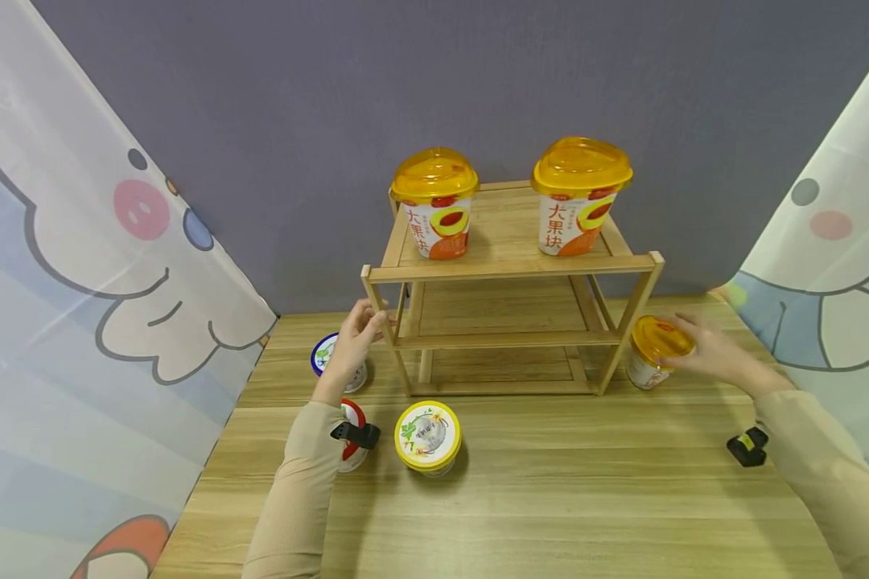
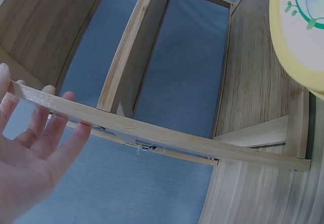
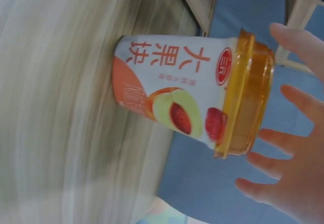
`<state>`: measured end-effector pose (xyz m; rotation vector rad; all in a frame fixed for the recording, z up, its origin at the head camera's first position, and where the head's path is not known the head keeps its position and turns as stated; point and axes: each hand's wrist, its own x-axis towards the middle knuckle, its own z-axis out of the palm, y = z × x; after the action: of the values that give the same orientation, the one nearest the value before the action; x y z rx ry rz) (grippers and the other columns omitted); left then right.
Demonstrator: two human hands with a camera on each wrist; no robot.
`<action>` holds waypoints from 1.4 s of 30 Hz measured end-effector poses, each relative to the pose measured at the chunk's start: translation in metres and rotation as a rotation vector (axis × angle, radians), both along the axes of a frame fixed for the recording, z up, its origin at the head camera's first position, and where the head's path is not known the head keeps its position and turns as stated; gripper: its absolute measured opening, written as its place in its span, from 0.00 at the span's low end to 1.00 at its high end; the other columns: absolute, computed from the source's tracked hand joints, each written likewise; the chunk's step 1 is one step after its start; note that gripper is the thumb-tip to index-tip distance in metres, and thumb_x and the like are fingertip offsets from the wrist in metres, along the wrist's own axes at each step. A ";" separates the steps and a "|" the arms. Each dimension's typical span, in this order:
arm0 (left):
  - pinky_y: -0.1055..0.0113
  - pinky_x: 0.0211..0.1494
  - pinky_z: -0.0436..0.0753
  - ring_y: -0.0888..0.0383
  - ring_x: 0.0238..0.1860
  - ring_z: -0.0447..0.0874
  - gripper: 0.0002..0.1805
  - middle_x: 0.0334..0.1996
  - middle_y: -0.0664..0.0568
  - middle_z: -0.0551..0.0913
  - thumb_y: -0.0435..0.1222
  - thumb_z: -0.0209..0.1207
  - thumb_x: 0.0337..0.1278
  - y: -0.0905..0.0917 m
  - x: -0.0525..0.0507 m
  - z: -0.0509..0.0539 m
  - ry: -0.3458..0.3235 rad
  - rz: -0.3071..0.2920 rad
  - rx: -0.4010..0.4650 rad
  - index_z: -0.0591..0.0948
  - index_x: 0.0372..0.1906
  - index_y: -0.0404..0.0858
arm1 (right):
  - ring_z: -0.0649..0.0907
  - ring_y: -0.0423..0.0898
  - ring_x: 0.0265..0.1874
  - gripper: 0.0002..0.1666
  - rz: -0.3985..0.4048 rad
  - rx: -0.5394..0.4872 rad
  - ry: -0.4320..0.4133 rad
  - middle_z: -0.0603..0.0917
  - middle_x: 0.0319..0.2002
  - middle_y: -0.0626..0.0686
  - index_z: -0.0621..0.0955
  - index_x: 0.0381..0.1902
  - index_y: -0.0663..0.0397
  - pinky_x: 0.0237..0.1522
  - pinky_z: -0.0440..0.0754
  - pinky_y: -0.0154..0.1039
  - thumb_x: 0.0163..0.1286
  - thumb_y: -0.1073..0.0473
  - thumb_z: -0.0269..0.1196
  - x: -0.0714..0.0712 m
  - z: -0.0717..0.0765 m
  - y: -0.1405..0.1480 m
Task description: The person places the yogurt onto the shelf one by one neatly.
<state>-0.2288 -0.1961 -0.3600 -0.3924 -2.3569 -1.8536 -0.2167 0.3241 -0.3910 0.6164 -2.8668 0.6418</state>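
Note:
At the left front leg of a small wooden shelf rack (image 1: pixel 514 272), my left hand (image 1: pixel 356 334) holds the leg, with fingers (image 2: pixel 39 125) behind the bar in the left wrist view. My right hand (image 1: pixel 706 350) is beside a fruit yogurt cup (image 1: pixel 648 373) with an orange domed lid, standing on the table right of the rack. In the right wrist view, the spread fingers (image 3: pixel 278 140) are around the lid (image 3: pixel 248 95), apart from it. Two matching cups, a left one (image 1: pixel 438 221) and a right one (image 1: pixel 570 217), stand upright on the top shelf.
Left of the rack stands a blue-rimmed tub (image 1: pixel 324 351), partly behind my hand. A red-rimmed tub (image 1: pixel 353 460) is partly covered by my left wrist. A yellow-rimmed tub (image 1: pixel 429 434) stands before the rack. A grey wall panel (image 1: pixel 319 161) rises behind; printed curtains flank the table (image 1: pixel 550 490).

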 end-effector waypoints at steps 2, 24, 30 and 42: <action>0.51 0.52 0.72 0.43 0.49 0.70 0.17 0.35 0.43 0.71 0.36 0.45 0.64 0.000 -0.001 -0.001 -0.001 -0.006 0.008 0.65 0.53 0.31 | 0.62 0.79 0.46 0.42 0.000 0.010 -0.033 0.60 0.51 0.83 0.66 0.55 0.69 0.40 0.60 0.73 0.45 0.55 0.69 -0.001 -0.002 0.002; 0.53 0.51 0.73 0.49 0.46 0.71 0.17 0.33 0.50 0.71 0.38 0.46 0.64 0.000 -0.002 -0.004 0.005 0.002 -0.008 0.65 0.52 0.32 | 0.64 0.79 0.43 0.41 -0.042 0.031 -0.104 0.58 0.49 0.85 0.65 0.53 0.75 0.40 0.65 0.69 0.47 0.55 0.68 -0.001 -0.014 -0.001; 0.51 0.52 0.72 0.54 0.42 0.71 0.12 0.31 0.50 0.68 0.33 0.44 0.64 0.008 0.011 0.014 -0.026 0.012 -0.022 0.64 0.49 0.30 | 0.65 0.79 0.42 0.43 -0.091 0.038 -0.121 0.58 0.46 0.86 0.64 0.53 0.76 0.38 0.67 0.68 0.48 0.52 0.67 0.001 -0.014 -0.008; 0.52 0.52 0.72 0.47 0.45 0.72 0.14 0.33 0.47 0.71 0.37 0.45 0.64 0.001 -0.002 -0.001 0.000 0.009 -0.006 0.65 0.50 0.32 | 0.67 0.80 0.34 0.47 -0.228 0.098 -0.184 0.56 0.42 0.87 0.60 0.55 0.80 0.33 0.69 0.67 0.56 0.43 0.60 0.009 -0.006 -0.027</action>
<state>-0.2307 -0.1954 -0.3613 -0.3822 -2.3615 -1.8427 -0.2080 0.2967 -0.3972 0.2459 -3.0917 0.5510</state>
